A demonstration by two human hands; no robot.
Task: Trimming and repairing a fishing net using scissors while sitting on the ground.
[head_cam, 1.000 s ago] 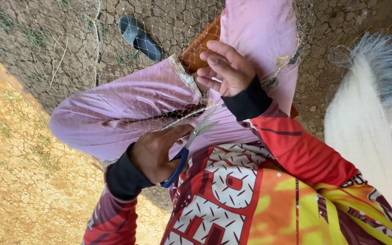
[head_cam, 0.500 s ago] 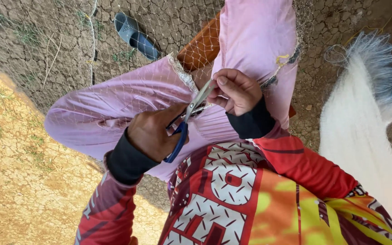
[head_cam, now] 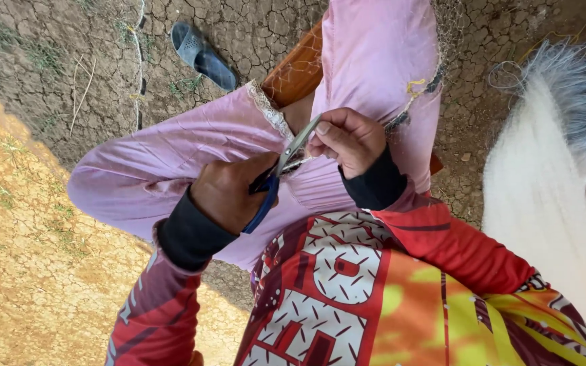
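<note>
Scissors (head_cam: 281, 177), blue-handled with grey blades, sit mid-frame above the lap, blades angled up toward 1 o'clock and slightly parted. Left hand (head_cam: 228, 193) grips the handles, fingers curled closed through and around the loops. Blade tips point at a bit of fine net mesh (head_cam: 301, 161) pinched by the right hand (head_cam: 348, 139), thumb and forefinger pressed together on it, other fingers folded in.

Risks, as judged from here:
- Blade tips lie just beside the right fingertips; a close of the blades with the pinch this near could nick a finger.
- The mesh is thin and hard to see against the pink trousers (head_cam: 171, 163); the blades could take the wrong strand, or catch the cloth beneath.
- If the pinch slackens, the strand goes limp and folds between the blades instead of cutting.

Outward: more netting drapes over the raised knee at 12 o'clock, with a yellow knot (head_cam: 415, 87) and dark tangle in it. A wooden seat edge (head_cam: 296, 71) shows under the legs. A white heap of net (head_cam: 544, 203) lies at 3 o'clock, a grey sandal (head_cam: 201, 54) at 11 o'clock on cracked earth (head_cam: 35, 271).
</note>
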